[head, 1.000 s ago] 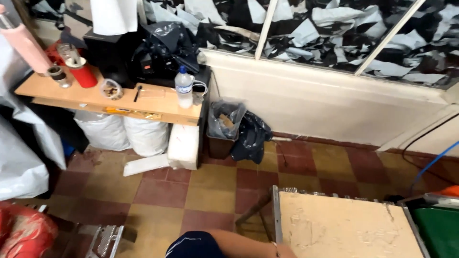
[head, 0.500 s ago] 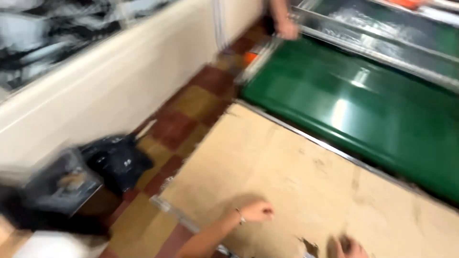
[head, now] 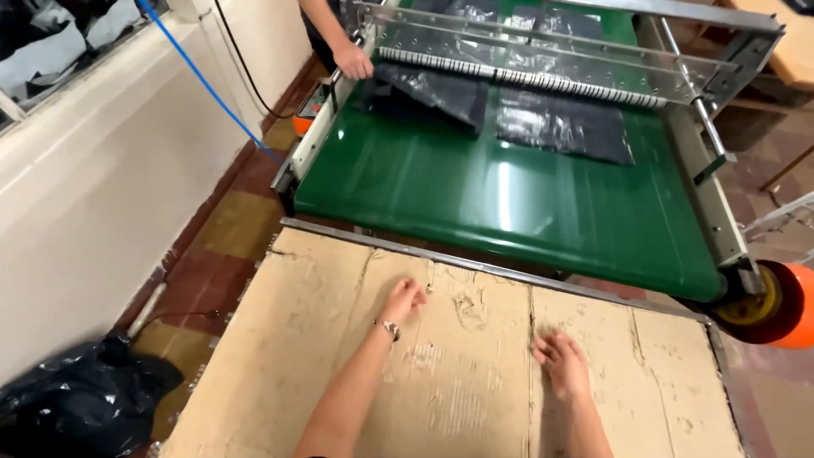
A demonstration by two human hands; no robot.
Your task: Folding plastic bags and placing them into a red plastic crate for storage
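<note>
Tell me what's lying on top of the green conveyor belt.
Two dark plastic sheets lie on the green belt: the left sheet and the right sheet. Their far ends run under a clear guard; what lies past it is hidden.

A green conveyor belt (head: 509, 195) carries two dark plastic bags (head: 564, 127) under a clear plastic guard (head: 543, 42) — a co-worker's hand (head: 353, 62) rests at its edge. A crumpled black plastic bag (head: 76, 399) lies on the tiled floor (head: 229, 229).

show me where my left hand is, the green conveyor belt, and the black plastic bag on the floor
left hand (head: 404, 298), head view, on the back of the hand.
green conveyor belt (head: 509, 203), head view, on a bare stretch of belt.
black plastic bag (head: 76, 407), head view, on its crumpled middle.
</note>
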